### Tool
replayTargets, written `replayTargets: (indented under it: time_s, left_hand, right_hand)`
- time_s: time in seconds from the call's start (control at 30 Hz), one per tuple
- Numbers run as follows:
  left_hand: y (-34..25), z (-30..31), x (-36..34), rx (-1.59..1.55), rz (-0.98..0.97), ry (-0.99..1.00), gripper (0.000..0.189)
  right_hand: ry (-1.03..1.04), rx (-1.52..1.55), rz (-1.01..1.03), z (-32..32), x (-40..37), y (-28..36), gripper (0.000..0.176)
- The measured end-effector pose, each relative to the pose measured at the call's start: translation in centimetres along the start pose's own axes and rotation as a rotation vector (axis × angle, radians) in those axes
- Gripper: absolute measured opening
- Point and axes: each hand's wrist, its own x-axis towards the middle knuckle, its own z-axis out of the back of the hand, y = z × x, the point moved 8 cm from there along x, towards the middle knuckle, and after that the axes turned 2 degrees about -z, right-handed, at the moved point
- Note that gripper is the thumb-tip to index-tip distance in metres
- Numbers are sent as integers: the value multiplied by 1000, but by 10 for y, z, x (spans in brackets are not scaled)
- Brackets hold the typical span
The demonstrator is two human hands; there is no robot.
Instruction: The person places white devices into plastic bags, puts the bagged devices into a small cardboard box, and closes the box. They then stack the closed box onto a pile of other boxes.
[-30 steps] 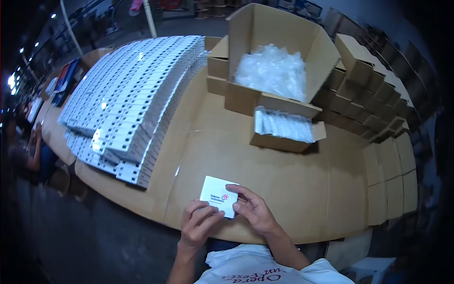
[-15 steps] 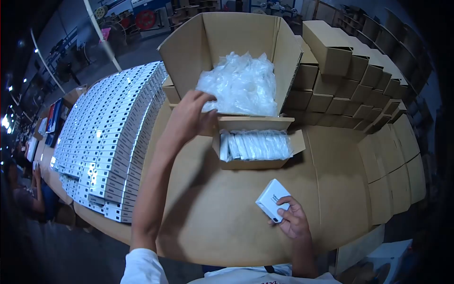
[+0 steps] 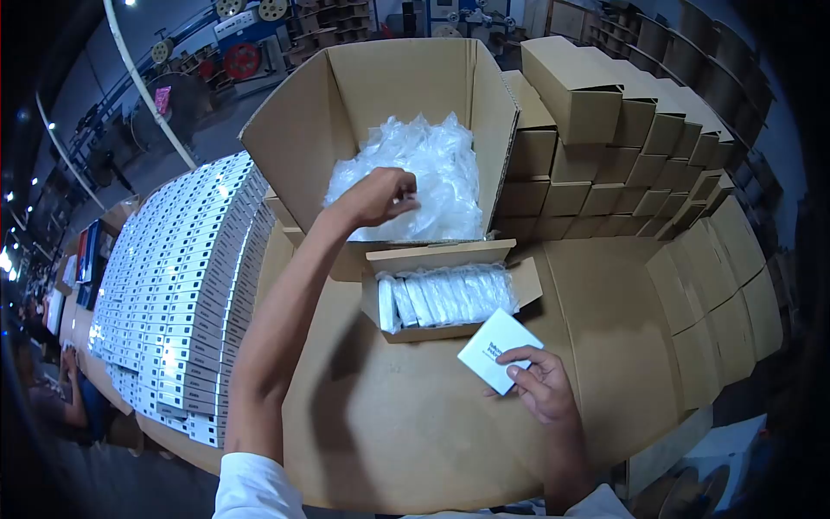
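Observation:
My right hand (image 3: 543, 385) grips a small flat white box (image 3: 494, 342) with dark print on its upper face, thumb on top, above the cardboard work surface. My left hand (image 3: 380, 197) is over a heap of clear plastic bags (image 3: 432, 156) inside a large open carton (image 3: 290, 130). Its fingers are half curled, with a gap between them and the thumb, and no bag shows clearly in them. Between my hands and the large carton stands a smaller open carton (image 3: 432, 334), holding a row of white boxes wrapped in clear plastic (image 3: 450, 294).
On the left rise tall stacks of white boxes (image 3: 190, 268) with dark squares on their ends. Brown cartons (image 3: 596, 121) are piled at the back right, and more cartons (image 3: 718, 303) line the right edge. Another person (image 3: 65, 389) is at the far left.
My left hand has moved right and further in over the plastic bags. My right hand has raised the white box slightly and turned its printed face more toward me. The camera view has shifted.

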Motion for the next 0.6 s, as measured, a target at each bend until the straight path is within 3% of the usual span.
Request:
replayTargets:
  time_s: [0.1,0.17,0.27,0.37,0.43,0.53,0.6]
  left_hand:
    - [12,22,-8,19,-40,-216,35]
    - [23,30,-11,-134,87,-295,37]
    - [19,47,-22,-249,268,-375,45]
    - [15,47,-31,-608,80,-532,38]
    - [-1,53,-43,-722,75,-582,34]
    - [-15,62,-58,-679,118,-639,28]
    - [-27,66,-68,-760,160,-682,23]
  right_hand:
    - [-62,-225,126,-6,16,36,20]
    - [-124,-661,264,-23,27,81,20]
    - [-199,-735,522,-66,51,137,22]
    - [-305,-884,924,-103,94,171,33]
    - [-436,-1053,949,-115,130,177,42]
    - [-398,-1095,777,-111,183,167,43]
    - [-107,-805,487,-114,196,157,42]
